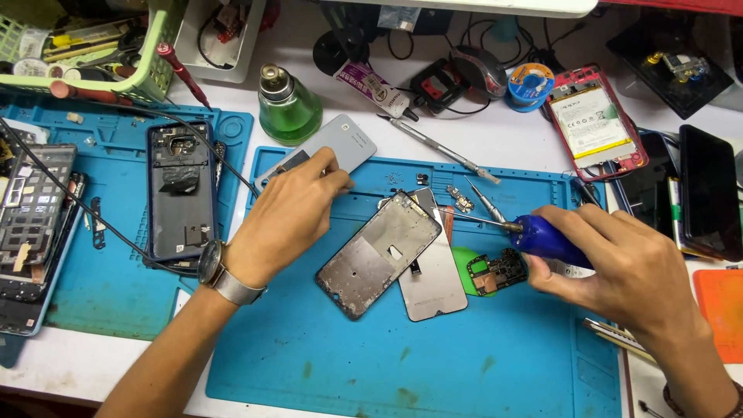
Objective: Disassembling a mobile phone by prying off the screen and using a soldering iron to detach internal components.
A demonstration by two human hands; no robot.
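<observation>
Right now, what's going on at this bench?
A person is working on a taken-apart phone over a blue work mat. The right hand grips a blue-handled screwdriver, its tip pointing left toward a metal phone frame that lies tilted over a grey screen panel. The left hand, with a wristwatch, rests on the mat beside the frame, fingers near its top edge. A small circuit board sits just under the screwdriver.

I note a green glass bottle [289, 108] at the counter's [495, 139] rear, a solder spool [531, 83] beside a red-framed phone [597, 124], a green basket [93, 46] far left, and an opened dark phone [180, 190] on the left mat [101, 294].
</observation>
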